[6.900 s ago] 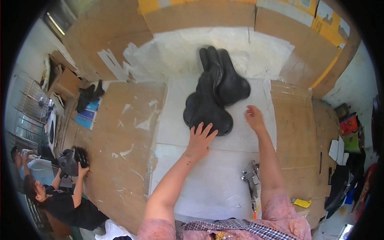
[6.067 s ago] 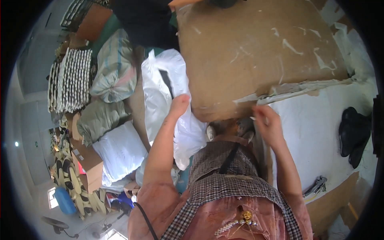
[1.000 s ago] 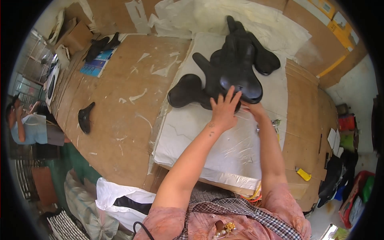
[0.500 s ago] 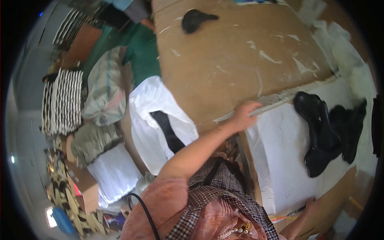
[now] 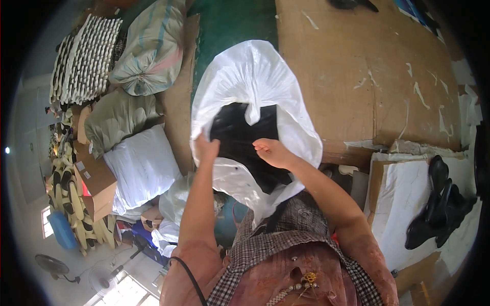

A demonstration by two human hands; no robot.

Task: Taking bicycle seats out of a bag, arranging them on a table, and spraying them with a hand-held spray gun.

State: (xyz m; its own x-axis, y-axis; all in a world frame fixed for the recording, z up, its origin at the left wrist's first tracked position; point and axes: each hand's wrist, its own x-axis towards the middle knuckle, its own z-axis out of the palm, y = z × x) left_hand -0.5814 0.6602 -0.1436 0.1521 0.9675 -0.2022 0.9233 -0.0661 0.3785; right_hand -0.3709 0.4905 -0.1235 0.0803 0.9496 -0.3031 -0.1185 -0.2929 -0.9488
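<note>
A white woven sack stands in front of me with its mouth wide and its rim folded outward. Inside it lies a dark black mass; single pieces cannot be made out. My left hand is at the left side of the sack's mouth, its fingers closed about the rim and partly smeared by motion. Over the black contents hovers my right hand, its fingers curled together with nothing visible in them. The forearm on that side crosses the sack's near right edge.
A brown board-topped table lies ahead right, a black bicycle saddle at its far edge. Several black saddle-shaped pieces rest on white sheeting at right. Left are a tied sack, a white bag and a cardboard box.
My view has swung left, bringing the white sack to the middle. One hand has left the table's near corner; both hands are now at the sack's mouth, which is spread wider.
</note>
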